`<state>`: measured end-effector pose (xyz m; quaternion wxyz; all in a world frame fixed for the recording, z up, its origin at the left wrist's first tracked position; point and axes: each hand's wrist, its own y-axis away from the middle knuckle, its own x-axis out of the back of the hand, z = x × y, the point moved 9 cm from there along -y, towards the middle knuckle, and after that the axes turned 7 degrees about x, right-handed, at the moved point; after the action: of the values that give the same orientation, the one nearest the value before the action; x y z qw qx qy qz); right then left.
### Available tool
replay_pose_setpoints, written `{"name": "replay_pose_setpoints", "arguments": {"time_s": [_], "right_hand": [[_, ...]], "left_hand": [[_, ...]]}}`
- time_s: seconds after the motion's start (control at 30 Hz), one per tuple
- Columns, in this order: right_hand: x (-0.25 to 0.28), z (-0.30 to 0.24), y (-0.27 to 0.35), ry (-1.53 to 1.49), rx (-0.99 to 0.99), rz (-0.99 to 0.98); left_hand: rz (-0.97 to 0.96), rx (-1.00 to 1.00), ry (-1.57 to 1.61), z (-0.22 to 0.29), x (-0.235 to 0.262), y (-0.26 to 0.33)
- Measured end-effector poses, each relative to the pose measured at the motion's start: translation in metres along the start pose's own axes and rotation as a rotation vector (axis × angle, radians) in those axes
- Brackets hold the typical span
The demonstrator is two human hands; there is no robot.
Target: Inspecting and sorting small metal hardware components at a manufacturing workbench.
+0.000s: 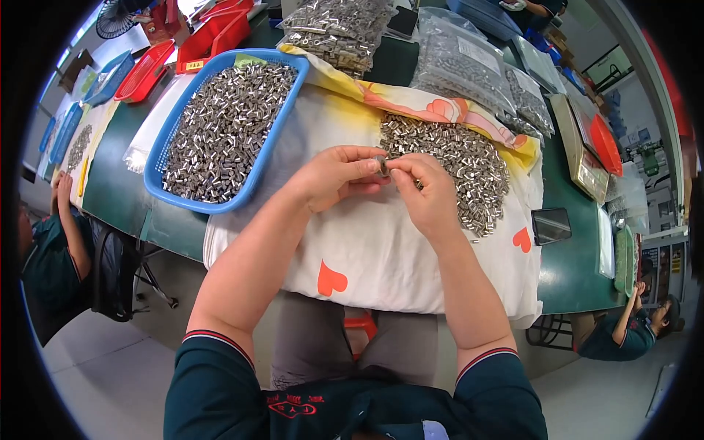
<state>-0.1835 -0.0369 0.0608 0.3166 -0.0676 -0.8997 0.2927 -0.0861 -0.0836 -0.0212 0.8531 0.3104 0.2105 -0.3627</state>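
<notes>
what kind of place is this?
Likely a factory sorting or inspection bench: a blue basket full of small metal sleeves, a loose pile on the cloth, bagged parts behind, and both hands pinching one piece.

I'm looking down at a factory sorting bench: a long green table [117,183], a blue basket [158,183] heaped with small metal sleeves [220,125], clear bags [341,29] of the same parts, red trays [147,70] further along, and other workers [623,334] in matching dark uniforms seated at both ends.
</notes>
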Motion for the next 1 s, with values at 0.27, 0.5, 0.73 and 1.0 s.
{"name": "replay_pose_setpoints", "arguments": {"time_s": [0.27,0.5,0.73,1.0], "right_hand": [[-0.007,0.007,-0.001,0.398,0.109,-0.049],[-0.017,0.01,-0.001,0.571,0.107,-0.044],[-0.018,0.006,-0.001,0.574,0.142,-0.071],[-0.007,-0.006,-0.004,0.46,0.154,-0.015]], "left_hand": [[0.07,-0.024,-0.432,0.011,0.004,0.014],[0.02,-0.024,-0.391,0.009,0.004,0.013],[0.026,-0.004,-0.381,0.01,0.003,0.014],[0.033,-0.084,-0.332,0.012,0.009,0.007]]}}
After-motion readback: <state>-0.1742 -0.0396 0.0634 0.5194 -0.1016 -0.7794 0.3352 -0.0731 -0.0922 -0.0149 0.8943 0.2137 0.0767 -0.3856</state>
